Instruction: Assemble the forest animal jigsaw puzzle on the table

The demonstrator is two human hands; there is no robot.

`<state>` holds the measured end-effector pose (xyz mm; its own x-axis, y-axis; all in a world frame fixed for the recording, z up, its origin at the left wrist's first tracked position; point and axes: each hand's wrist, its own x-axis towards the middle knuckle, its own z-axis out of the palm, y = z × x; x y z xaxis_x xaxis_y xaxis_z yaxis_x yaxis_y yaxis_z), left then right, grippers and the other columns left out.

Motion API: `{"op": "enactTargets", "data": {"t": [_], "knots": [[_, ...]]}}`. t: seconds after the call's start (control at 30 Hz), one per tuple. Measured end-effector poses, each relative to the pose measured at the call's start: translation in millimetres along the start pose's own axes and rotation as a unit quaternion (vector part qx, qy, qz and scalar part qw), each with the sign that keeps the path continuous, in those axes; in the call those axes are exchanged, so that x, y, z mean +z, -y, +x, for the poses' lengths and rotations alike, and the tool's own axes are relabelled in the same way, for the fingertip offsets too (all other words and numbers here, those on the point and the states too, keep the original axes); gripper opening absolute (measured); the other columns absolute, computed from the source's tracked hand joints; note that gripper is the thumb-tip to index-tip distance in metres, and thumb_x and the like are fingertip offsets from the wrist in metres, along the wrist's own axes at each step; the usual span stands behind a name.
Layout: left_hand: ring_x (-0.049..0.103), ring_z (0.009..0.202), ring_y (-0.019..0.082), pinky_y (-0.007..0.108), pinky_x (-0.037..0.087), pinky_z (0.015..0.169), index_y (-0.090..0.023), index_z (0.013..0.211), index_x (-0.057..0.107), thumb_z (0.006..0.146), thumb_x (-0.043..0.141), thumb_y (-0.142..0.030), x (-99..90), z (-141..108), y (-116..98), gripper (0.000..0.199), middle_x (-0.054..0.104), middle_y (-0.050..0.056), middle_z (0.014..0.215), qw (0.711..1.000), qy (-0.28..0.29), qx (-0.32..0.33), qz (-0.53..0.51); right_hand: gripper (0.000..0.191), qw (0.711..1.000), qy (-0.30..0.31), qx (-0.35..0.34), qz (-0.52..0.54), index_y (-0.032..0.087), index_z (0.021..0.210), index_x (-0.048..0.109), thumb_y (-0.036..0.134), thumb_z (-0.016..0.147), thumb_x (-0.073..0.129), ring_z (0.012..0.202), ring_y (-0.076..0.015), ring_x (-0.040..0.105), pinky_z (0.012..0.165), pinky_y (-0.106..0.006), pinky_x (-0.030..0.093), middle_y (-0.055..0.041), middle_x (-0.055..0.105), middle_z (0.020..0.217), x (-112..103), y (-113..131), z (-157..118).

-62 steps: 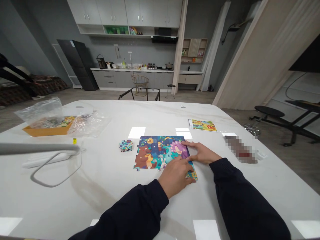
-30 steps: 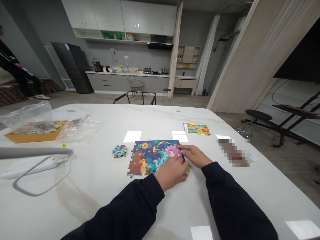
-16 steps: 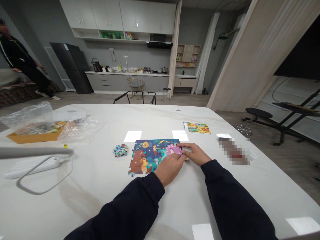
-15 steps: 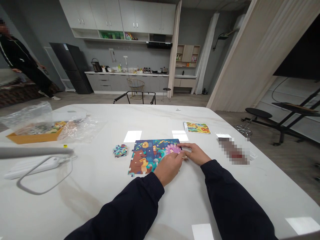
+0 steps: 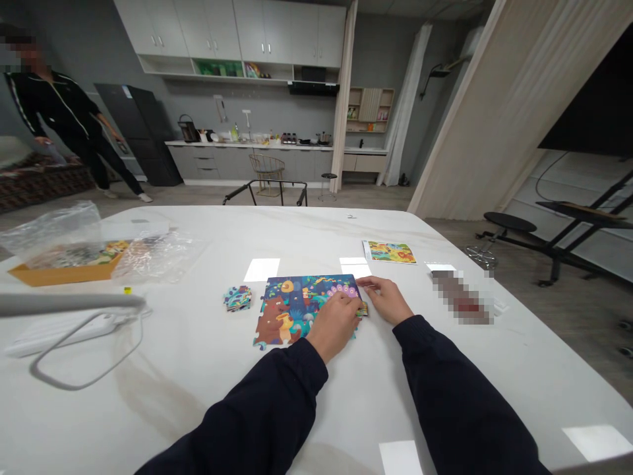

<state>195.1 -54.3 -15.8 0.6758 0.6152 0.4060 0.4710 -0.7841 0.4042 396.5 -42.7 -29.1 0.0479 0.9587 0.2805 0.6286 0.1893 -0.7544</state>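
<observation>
A partly assembled jigsaw puzzle (image 5: 281, 310) with a bear and a purple peacock lies flat on the white table (image 5: 198, 396). Over its right part is my left hand (image 5: 336, 323), fingers bent and pressed together by a small piece at the puzzle's right edge; what they hold is hidden. My right hand (image 5: 388, 300) rests just right of the puzzle, fingers apart, the index reaching to its upper right corner. Between the hands a small yellowish piece (image 5: 364, 308) shows. Left of the puzzle sits a small stack of puzzle pieces (image 5: 238, 298).
A picture card (image 5: 390, 252) lies behind my right hand. At the left are a yellow box (image 5: 69, 272) under clear plastic, a white power strip (image 5: 59, 333) and a grey cable. A blurred item (image 5: 462, 297) lies right. A person (image 5: 64, 119) stands far left.
My right hand's fingers have separated from my left hand and moved slightly back. My left hand has shifted slightly over the puzzle's right edge. The person at far left has moved right.
</observation>
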Motion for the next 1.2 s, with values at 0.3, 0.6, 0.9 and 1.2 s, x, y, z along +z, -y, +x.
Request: {"op": "enactTargets", "data": {"t": [0.3,0.6,0.9,1.2], "knots": [[0.063,0.106,0.027,0.038,0.051,0.094,-0.016,0.105,0.062,0.089,0.075,-0.024,-10.8,10,8,0.022,0.070,0.009,0.106,0.996,0.069,0.022,0.047,0.030,1.000,-0.002,-0.012,0.002,0.022,0.103,0.078,0.014,0.086,0.055,0.103,-0.0244,0.074,0.100,-0.042,0.056,-0.0063,0.080,0.105,2,0,-1],[0.065,0.099,0.027,0.040,0.054,0.091,-0.014,0.119,0.054,0.103,0.046,-0.021,-9.5,13,4,0.019,0.067,0.012,0.101,0.983,0.050,0.051,0.170,0.033,1.000,-0.005,-0.008,0.003,0.023,0.104,0.077,0.016,0.091,0.048,0.106,-0.0237,0.073,0.101,-0.042,0.054,-0.0055,0.080,0.106,1,-3,0],[0.063,0.101,0.026,0.036,0.054,0.087,-0.015,0.126,0.055,0.096,0.050,-0.005,-6.2,17,7,0.032,0.067,0.010,0.101,0.987,0.007,0.017,0.161,0.034,0.998,-0.031,-0.031,-0.035,0.022,0.115,0.074,0.019,0.089,0.052,0.101,-0.0254,0.070,0.096,-0.045,0.054,-0.0087,0.076,0.111,9,-7,1],[0.071,0.094,0.023,0.034,0.057,0.088,-0.025,0.132,0.066,0.098,0.048,-0.015,-62.8,-39,48,0.040,0.075,0.007,0.101,0.989,-0.015,-0.112,0.090,0.036,0.985,-0.012,-0.038,-0.165,0.024,0.122,0.069,0.034,0.087,0.066,0.128,-0.0362,0.048,0.108,-0.058,0.038,-0.0134,0.061,0.135,23,-7,24]]}}
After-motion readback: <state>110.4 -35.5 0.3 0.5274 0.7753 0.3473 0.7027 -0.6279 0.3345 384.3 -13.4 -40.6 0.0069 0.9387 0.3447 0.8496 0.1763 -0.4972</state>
